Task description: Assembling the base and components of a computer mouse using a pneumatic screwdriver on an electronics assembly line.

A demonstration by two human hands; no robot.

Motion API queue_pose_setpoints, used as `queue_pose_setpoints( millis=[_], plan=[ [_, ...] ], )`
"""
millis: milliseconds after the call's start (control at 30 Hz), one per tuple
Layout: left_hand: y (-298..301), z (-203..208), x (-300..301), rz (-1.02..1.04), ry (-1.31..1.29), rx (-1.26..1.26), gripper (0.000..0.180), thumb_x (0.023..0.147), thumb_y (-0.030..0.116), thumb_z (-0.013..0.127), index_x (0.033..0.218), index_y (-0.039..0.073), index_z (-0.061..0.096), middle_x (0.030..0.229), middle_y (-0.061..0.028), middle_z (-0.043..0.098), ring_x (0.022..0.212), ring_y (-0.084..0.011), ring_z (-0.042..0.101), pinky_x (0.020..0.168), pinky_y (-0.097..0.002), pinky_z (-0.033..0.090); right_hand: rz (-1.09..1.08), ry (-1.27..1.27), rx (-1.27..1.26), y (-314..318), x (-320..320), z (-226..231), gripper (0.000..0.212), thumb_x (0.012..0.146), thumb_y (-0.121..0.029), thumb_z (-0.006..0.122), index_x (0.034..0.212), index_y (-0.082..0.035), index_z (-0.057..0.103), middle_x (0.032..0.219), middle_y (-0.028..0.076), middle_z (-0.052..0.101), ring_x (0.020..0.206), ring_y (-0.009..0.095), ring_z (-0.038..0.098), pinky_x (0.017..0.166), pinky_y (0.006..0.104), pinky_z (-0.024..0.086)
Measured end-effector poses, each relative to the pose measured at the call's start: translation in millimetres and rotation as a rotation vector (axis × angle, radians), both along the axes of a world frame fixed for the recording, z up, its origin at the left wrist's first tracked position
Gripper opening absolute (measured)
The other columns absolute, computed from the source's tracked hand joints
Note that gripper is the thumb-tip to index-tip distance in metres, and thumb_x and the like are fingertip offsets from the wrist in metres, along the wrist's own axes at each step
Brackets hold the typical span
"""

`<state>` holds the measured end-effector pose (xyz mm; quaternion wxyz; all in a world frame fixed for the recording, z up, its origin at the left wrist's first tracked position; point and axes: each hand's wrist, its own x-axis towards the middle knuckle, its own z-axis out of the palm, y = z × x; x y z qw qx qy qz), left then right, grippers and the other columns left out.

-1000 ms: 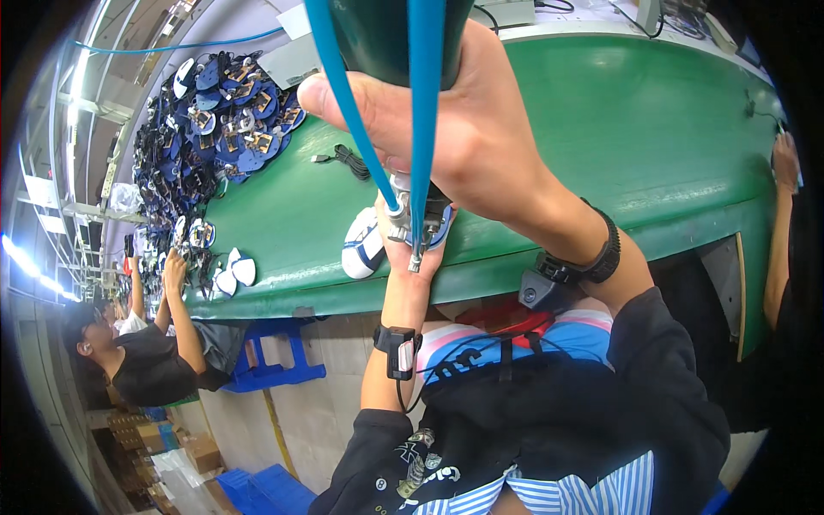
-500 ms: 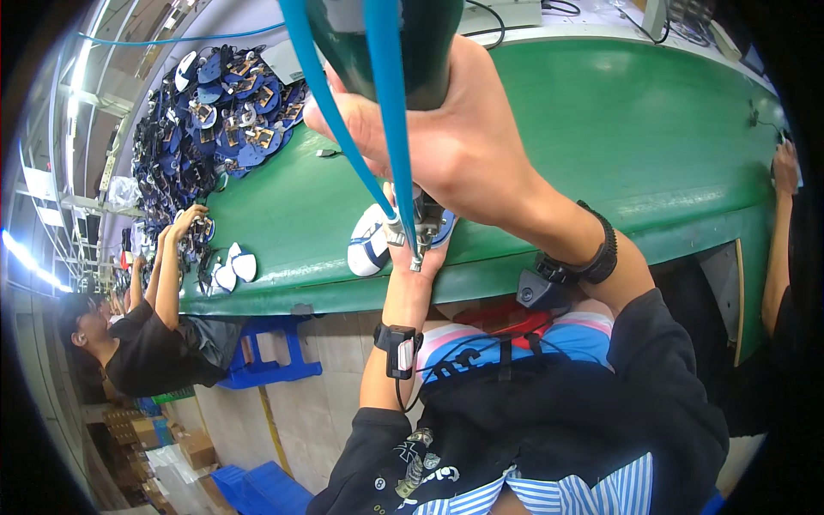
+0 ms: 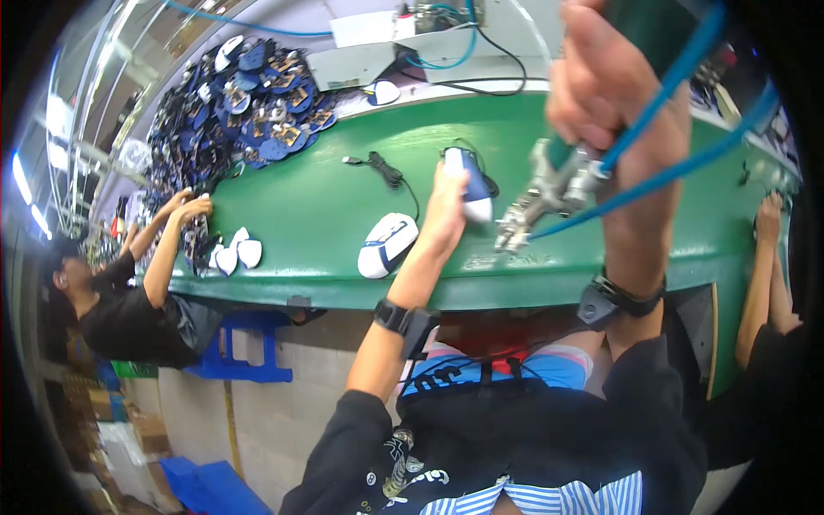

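My left hand (image 3: 445, 210) is closed around the side of a white and blue computer mouse (image 3: 478, 193), its black cable bunched behind it on the green bench. In my right hand (image 3: 609, 94), raised to the right, is a dark green power screwdriver (image 3: 549, 196) with a metal tip and blue hoses. The tip hangs apart from the mouse, pointing down and left. A second white and blue mouse (image 3: 388, 246) lies left of my left hand, its black cable (image 3: 384, 169) coiled toward the back with a USB plug.
A large heap of blue mouse parts (image 3: 249, 107) and cables fills the bench's back left. One more mouse shell (image 3: 382, 92) sits by a grey box at the back. White shells (image 3: 236, 251) lie near a co-worker (image 3: 112, 292) on the left; another person's hand (image 3: 766, 215) is at the far right.
The screwdriver has lifted away to the right with my right hand. My left hand has moved forward and right with a mouse in it. The view has shifted, showing more of the bench's back.
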<state>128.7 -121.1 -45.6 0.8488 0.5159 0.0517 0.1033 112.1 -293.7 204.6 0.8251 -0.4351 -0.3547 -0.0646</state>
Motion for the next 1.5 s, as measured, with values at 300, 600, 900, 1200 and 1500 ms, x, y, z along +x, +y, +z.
queue_pose_setpoints(
  millis=[300, 600, 900, 1200, 1500],
  plan=[
    [56, 62, -62, 0.007, 0.136, 1.93, 0.1, 0.071, 0.051, 0.082, 0.151, 0.01, 0.037, 0.144, -0.0296, 0.04, 0.134, -0.0467, 0.039, 0.11, -0.0572, 0.035, 0.069, -0.054, -0.117, -26, 12, -13, 0.049, 0.102, -0.034, 0.056, 0.135, 0.002, 0.051, 0.067, -0.003, 0.044, 0.055, 0.004, 0.042, 0.05, 0.0213, 0.035],
    [107, 51, -91, -0.126, 0.196, 1.953, 0.06, 0.077, 0.026, 0.072, 0.134, 0.014, 0.057, 0.106, -0.0209, 0.059, 0.104, -0.0424, 0.058, 0.092, -0.0477, 0.05, 0.036, 0.194, -0.492, 19, 2, 31, 0.036, 0.089, -0.024, 0.071, 0.114, 0.0, 0.062, 0.071, 0.0, 0.056, 0.064, 0.007, 0.054, 0.059, 0.0226, 0.042],
    [87, 46, -64, -0.166, 0.151, -0.073, 0.052, 0.098, 0.033, 0.049, 0.143, 0.007, 0.049, 0.116, -0.013, 0.066, 0.11, -0.0297, 0.064, 0.097, -0.0423, 0.052, 0.017, 0.131, -0.2, 61, 33, -4, 0.031, 0.089, -0.027, 0.074, 0.105, -0.003, 0.062, 0.062, -0.006, 0.044, 0.053, 0.003, 0.04, 0.05, 0.0213, 0.031],
    [56, 1, -64, -0.209, 0.035, -0.724, 0.058, 0.102, 0.056, 0.042, 0.128, 0.006, 0.055, 0.111, -0.0212, 0.061, 0.102, -0.04, 0.063, 0.092, -0.0561, 0.055, 0.009, 0.061, -0.033, 75, 45, -27, 0.032, 0.093, -0.031, 0.071, 0.095, -0.001, 0.062, 0.057, -0.005, 0.04, 0.046, 0.003, 0.036, 0.045, 0.0212, 0.029],
    [46, 5, -59, -0.21, 0.078, -0.652, 0.051, 0.1, 0.046, 0.039, 0.132, 0.007, 0.049, 0.109, -0.0164, 0.055, 0.089, -0.0297, 0.056, 0.077, -0.0422, 0.052, 0.249, 0.142, 0.069, 73, 65, -37, 0.021, 0.095, -0.02, 0.071, 0.085, -0.005, 0.061, 0.06, -0.005, 0.049, 0.044, 0.004, 0.04, 0.039, 0.0225, 0.028]
  ],
)
